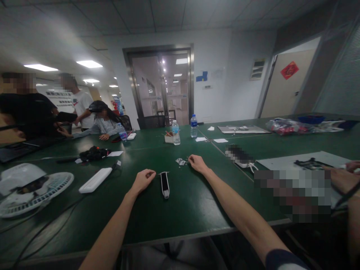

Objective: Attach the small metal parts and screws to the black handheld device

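Note:
On the green table, my left hand (pixel 144 180) rests with its fingers pinched together; whatever they hold, if anything, is too small to make out. Just right of those fingertips lies a long narrow device (pixel 165 184) with a black face and a white rim, a thin piece crossing its far end. Farther off, my right hand (pixel 196 164) has its fingertips closed at the tabletop beside some small white parts with dark holes (pixel 180 162). Whether a tiny part sits between those fingers is hidden.
Bottles (pixel 176 133) and a small box (pixel 168 137) stand beyond my hands. On the left lie a white power strip (pixel 95 180), cables and a white fan (pixel 36 191). A phone-like device (pixel 239 155) lies right; a co-worker's hand (pixel 341 178) is beside a white board (pixel 303 161).

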Demonstrator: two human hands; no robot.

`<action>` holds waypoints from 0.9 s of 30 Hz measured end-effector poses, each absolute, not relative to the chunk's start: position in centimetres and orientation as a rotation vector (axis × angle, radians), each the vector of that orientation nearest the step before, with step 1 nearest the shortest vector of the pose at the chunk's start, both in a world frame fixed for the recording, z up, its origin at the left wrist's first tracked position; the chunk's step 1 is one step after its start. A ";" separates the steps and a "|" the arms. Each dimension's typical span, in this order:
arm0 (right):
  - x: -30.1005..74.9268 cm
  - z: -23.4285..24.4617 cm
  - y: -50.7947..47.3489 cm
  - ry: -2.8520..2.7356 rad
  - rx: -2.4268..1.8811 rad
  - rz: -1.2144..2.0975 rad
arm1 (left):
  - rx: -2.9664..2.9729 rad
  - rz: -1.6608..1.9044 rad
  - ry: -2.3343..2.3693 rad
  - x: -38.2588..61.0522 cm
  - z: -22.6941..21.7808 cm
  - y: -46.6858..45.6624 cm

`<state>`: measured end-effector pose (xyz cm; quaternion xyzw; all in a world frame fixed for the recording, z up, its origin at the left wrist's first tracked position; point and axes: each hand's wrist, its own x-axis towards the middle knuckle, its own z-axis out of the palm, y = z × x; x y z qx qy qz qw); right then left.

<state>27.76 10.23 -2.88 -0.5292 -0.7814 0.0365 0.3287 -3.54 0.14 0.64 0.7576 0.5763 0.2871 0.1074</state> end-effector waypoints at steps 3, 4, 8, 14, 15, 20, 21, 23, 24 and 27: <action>27.7 -3.0 10.2 -2.096 -1.367 0.097 | 2.238 0.859 1.694 -3.4 0.8 -0.1; 27.7 -3.0 10.1 -2.112 -1.359 0.104 | 2.241 0.862 1.694 -3.3 0.9 -0.2; 27.7 -3.0 10.1 -2.182 -1.294 0.128 | 2.251 0.866 1.692 -3.3 1.0 -0.3; 27.4 -2.8 10.2 -2.236 -1.272 0.097 | 2.248 0.892 1.685 -3.4 0.4 0.2; 27.4 -2.8 10.3 -2.244 -1.280 0.087 | 2.247 0.891 1.687 -3.5 0.4 0.3; 27.3 -2.6 10.2 -2.241 -1.277 0.054 | 2.252 0.881 1.700 -3.4 0.5 0.2; 27.2 -2.4 10.0 -2.235 -1.265 0.046 | 2.253 0.884 1.701 -3.4 0.5 0.1; 26.8 -2.1 9.6 -2.245 -1.225 0.024 | 2.249 0.889 1.700 -3.2 0.7 0.0; 26.5 -1.9 9.3 -2.265 -1.199 0.015 | 2.245 0.892 1.700 -3.2 0.8 -0.1; 25.5 -1.5 8.4 -2.357 -1.141 0.008 | 2.232 0.893 1.701 -3.0 1.0 -0.4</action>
